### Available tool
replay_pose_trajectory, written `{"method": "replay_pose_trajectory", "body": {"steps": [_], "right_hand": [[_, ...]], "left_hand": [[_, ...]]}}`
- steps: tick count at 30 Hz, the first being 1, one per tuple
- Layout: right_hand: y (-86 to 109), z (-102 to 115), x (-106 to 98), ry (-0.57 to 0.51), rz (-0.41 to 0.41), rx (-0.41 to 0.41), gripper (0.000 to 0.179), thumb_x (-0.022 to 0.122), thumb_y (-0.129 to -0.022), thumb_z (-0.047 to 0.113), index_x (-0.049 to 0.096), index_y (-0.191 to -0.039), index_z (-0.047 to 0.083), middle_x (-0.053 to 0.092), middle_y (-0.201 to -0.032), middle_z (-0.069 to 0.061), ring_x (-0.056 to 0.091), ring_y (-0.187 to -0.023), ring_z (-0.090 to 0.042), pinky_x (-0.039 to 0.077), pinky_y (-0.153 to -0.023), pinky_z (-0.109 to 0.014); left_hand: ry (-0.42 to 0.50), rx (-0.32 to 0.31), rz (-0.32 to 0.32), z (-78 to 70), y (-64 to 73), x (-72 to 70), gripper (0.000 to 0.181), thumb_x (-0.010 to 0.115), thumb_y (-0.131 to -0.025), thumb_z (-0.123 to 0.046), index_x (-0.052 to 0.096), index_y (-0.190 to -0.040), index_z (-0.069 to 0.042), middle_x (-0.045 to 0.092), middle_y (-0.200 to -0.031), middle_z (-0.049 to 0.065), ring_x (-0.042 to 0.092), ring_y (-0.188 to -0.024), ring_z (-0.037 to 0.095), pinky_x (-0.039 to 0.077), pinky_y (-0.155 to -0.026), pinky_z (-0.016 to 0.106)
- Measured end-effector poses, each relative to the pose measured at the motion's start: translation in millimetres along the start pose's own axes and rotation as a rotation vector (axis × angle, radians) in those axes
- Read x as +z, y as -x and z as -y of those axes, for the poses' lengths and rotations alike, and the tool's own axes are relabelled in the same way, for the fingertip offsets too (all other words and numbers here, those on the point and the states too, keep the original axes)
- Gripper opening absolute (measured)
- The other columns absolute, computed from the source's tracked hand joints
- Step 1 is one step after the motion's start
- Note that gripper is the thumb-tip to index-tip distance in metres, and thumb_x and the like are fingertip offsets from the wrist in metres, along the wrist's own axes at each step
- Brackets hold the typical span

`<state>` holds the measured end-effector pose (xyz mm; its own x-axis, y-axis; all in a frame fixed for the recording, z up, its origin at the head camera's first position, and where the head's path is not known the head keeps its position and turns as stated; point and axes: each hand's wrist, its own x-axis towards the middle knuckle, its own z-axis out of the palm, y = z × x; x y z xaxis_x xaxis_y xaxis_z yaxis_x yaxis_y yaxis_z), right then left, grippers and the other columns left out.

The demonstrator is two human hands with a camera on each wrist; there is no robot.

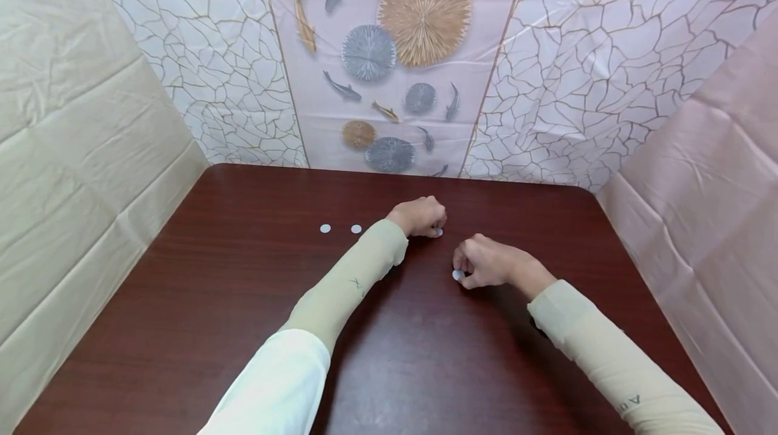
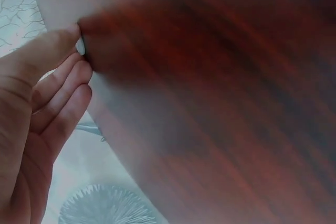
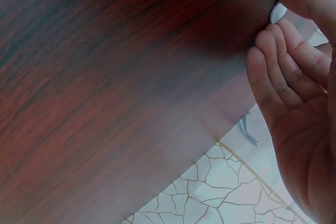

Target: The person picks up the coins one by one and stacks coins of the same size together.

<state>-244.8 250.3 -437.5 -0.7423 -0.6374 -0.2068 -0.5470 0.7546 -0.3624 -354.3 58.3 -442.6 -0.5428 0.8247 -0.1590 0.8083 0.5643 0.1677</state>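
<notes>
Toward the back of the dark wooden table, my left hand (image 1: pixel 421 216) pinches a small white disc (image 1: pixel 439 232) between thumb and fingers. In the left wrist view that disc (image 2: pixel 81 45) shows as a thin edge at the fingertips, close over the wood. Nearer to me and to the right, my right hand (image 1: pixel 486 261) holds another white disc (image 1: pixel 458 275) by its rim. The right wrist view has this disc (image 3: pixel 277 12) tilted between thumb and forefinger, the other fingers curled beside it.
Two more white discs, a left one (image 1: pixel 325 228) and a right one (image 1: pixel 356 229), lie flat in a row left of my left hand. The table (image 1: pixel 182 327) ends at a patterned cloth backdrop (image 1: pixel 231 84), with plain cloth walls on both sides.
</notes>
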Motion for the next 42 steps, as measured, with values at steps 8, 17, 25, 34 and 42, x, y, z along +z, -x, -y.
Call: {"method": "replay_pose_trajectory", "body": {"steps": [8, 17, 25, 34, 42], "right_hand": [[-8.2, 7, 4, 0.018, 0.006, -0.019, 0.010, 0.082, -0.084, 0.016, 0.074, -0.090, 0.014, 0.070, -0.084, 0.006, 0.062, -0.076, -0.003, 0.054, -0.071, -0.022], [-13.5, 12, 8, 0.019, 0.001, -0.045, 0.009, 0.081, -0.085, 0.015, 0.074, -0.090, 0.012, 0.070, -0.083, 0.005, 0.061, -0.075, -0.003, 0.055, -0.070, -0.022], [-11.6, 11, 6, 0.031, 0.005, -0.010, 0.010, 0.081, -0.086, 0.017, 0.074, -0.092, 0.014, 0.070, -0.086, 0.006, 0.063, -0.078, -0.004, 0.056, -0.073, -0.023], [-3.5, 4, 0, 0.028, -0.018, -0.003, 0.007, 0.080, -0.086, 0.016, 0.075, -0.090, 0.013, 0.071, -0.082, 0.006, 0.063, -0.075, -0.003, 0.056, -0.071, -0.024], [2.9, 1, 1, 0.012, -0.003, 0.030, 0.011, 0.082, -0.086, 0.017, 0.076, -0.094, 0.013, 0.073, -0.085, 0.006, 0.064, -0.076, -0.003, 0.058, -0.073, -0.024]], "left_hand": [[0.003, -0.118, 0.053, 0.9, 5.4, 2.0, 0.022, 0.070, -0.099, -0.023, 0.059, -0.080, -0.018, 0.058, -0.078, -0.002, 0.056, -0.071, 0.012, 0.044, -0.066, 0.025], [-0.009, -0.164, 0.031, 7.8, 13.2, 11.1, 0.018, 0.077, -0.090, -0.030, 0.064, -0.090, -0.017, 0.061, -0.097, 0.003, 0.062, -0.082, 0.016, 0.051, -0.069, 0.029], [0.001, -0.079, -0.048, 7.2, 15.0, 5.6, 0.016, 0.077, -0.082, -0.026, 0.065, -0.074, -0.020, 0.063, -0.078, -0.002, 0.062, -0.068, 0.013, 0.048, -0.060, 0.026], [-0.028, 0.061, -0.096, -15.7, 18.7, -17.1, 0.014, 0.074, -0.082, -0.023, 0.064, -0.073, -0.017, 0.062, -0.070, -0.004, 0.053, -0.061, 0.011, 0.041, -0.058, 0.023], [-0.021, 0.064, -0.063, -33.5, 23.6, -18.3, 0.015, 0.075, -0.085, -0.028, 0.070, -0.089, -0.015, 0.069, -0.086, -0.002, 0.064, -0.077, 0.014, 0.051, -0.067, 0.023]]}}
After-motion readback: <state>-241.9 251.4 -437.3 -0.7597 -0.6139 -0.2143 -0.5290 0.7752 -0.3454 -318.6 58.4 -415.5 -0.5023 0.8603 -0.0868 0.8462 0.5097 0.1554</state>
